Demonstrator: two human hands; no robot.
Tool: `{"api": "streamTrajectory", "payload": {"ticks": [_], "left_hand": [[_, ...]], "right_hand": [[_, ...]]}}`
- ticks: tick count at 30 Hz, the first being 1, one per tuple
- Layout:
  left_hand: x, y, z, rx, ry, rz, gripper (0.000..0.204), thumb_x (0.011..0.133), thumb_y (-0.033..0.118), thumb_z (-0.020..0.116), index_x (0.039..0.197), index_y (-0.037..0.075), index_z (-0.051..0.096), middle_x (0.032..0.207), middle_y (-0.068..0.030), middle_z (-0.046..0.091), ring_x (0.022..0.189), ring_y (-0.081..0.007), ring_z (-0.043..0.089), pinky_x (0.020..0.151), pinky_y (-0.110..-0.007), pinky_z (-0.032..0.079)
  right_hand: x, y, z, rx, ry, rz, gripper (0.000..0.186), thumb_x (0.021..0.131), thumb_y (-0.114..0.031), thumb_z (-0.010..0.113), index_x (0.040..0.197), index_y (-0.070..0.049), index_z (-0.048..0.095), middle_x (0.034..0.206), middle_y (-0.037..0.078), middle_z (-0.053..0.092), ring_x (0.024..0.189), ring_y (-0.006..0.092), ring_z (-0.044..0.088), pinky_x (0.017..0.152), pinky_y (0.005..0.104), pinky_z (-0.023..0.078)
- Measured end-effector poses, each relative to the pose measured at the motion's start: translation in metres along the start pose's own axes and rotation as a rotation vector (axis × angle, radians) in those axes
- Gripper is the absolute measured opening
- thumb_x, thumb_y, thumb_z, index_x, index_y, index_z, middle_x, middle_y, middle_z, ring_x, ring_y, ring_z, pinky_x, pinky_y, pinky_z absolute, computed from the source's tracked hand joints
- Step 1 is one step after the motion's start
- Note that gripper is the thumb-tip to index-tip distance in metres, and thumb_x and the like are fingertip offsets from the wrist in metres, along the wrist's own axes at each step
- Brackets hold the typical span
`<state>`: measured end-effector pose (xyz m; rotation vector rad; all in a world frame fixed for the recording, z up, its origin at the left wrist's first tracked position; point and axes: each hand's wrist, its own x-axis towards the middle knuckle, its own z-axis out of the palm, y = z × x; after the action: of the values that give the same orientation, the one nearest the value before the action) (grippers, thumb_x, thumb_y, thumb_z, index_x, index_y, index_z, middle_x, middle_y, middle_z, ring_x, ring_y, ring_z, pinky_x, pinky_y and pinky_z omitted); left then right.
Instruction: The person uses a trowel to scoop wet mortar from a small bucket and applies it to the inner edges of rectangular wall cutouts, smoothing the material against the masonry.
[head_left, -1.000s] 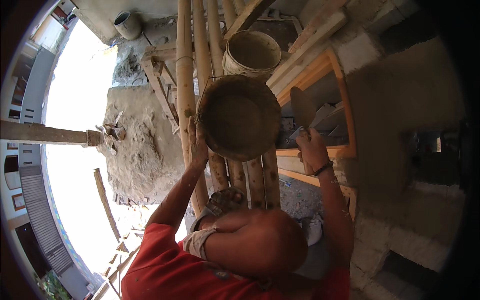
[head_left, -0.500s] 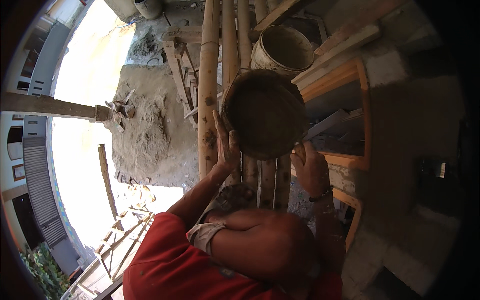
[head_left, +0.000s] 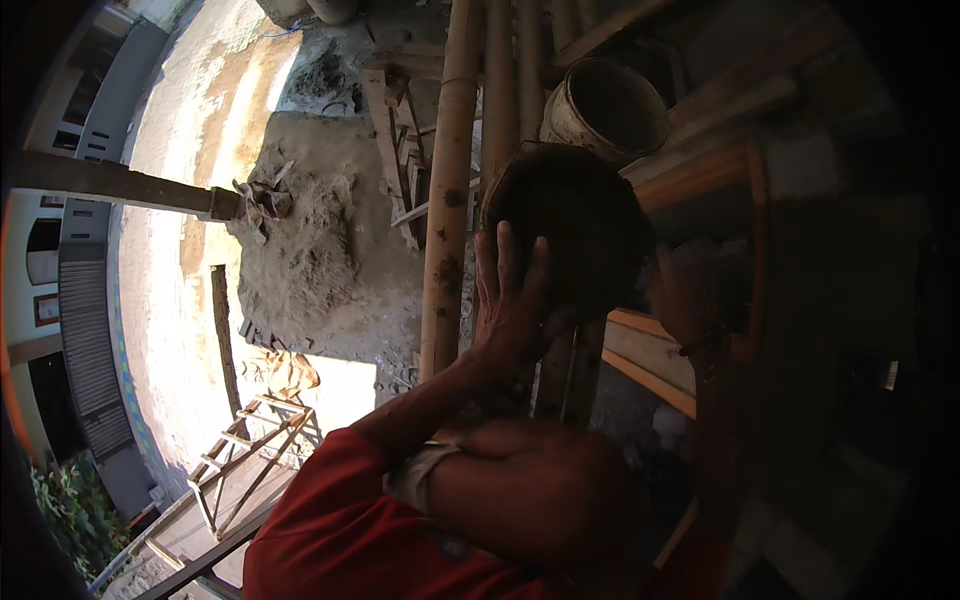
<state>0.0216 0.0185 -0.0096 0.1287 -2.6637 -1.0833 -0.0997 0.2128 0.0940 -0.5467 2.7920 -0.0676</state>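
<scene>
my left hand (head_left: 508, 295) is up, fingers spread and pointing away from me; my right hand (head_left: 685, 300) is off to the right, dark and blurred, can't tell its grip. bamboo poles (head_left: 448, 230) run lengthwise ahead, sandy heap (head_left: 300, 255) to the left, wooden window frame (head_left: 758, 260) to the right. dark bucket (head_left: 575, 215) is over the poles between my hands, near left rim behind my left fingers; pale bucket (head_left: 605, 112) just beyond.
</scene>
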Motion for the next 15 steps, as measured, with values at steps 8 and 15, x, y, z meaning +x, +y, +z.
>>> {"api": "streamTrajectory", "payload": {"ticks": [8, 15], "left_hand": [[0.023, -0.08, -0.008, -0.941, -0.27, -0.657, 0.048, 0.1, 0.029, 0.052, 0.138, 0.001, 0.042, 0.106, -0.007, 0.065, 0.084, -0.015, 0.066, 0.074, -0.031, 0.056], [0.031, -0.07, -0.027, -1.044, -0.315, -0.683, 0.04, 0.1, 0.025, 0.053, 0.133, 0.004, 0.049, 0.11, -0.0065, 0.063, 0.091, -0.013, 0.064, 0.075, -0.031, 0.055]], "right_hand": [[0.069, -0.031, 0.056, -0.329, -0.146, -0.197, 0.023, 0.088, -0.015, 0.052, 0.102, -0.002, 0.065, 0.092, 0.02, 0.069, 0.085, 0.0334, 0.07, 0.071, 0.0431, 0.057], [0.023, -0.049, 0.044, -0.553, -0.235, -0.508, 0.02, 0.085, -0.017, 0.056, 0.095, -0.005, 0.068, 0.087, 0.017, 0.07, 0.083, 0.0295, 0.07, 0.071, 0.0417, 0.057]]}}
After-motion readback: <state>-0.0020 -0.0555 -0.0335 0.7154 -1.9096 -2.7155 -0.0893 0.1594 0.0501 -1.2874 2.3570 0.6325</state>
